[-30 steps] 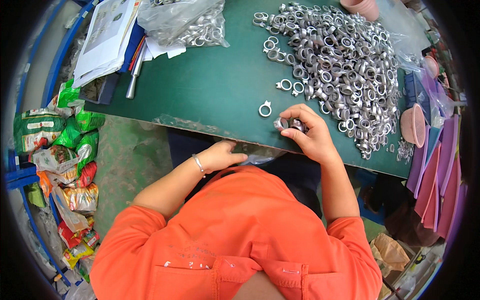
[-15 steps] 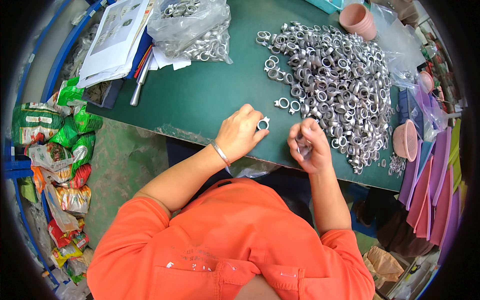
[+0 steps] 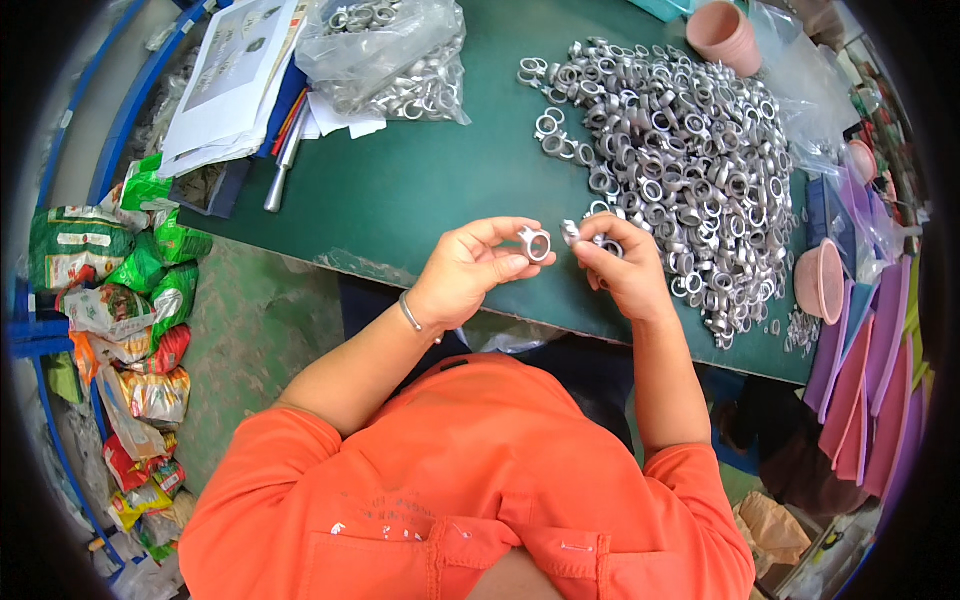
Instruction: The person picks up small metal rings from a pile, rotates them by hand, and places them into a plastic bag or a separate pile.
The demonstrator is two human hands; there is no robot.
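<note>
My left hand is closed in a pinch on a grey metal ring with a small lug, held up over the front part of the green table. Just across from it, my right hand is also closed. Between its thumb and fingertips sits a small metal ring, turned nearly edge-on. Further metal shows among its curled fingers, partly hidden, so how many pieces are there I cannot tell. A large heap of similar metal rings spreads over the table beyond and right of my right hand.
A clear plastic bag of rings lies at the back left, beside papers and a metal-handled tool. Pink cups stand behind the heap; a pink basket sits at the right edge. Bagged packages fill the left shelf.
My left hand has lifted its ring off the tabletop area and turned. My right hand has rolled from palm-up to fingers forward, a ring now at its fingertips, close to the left hand's ring.
</note>
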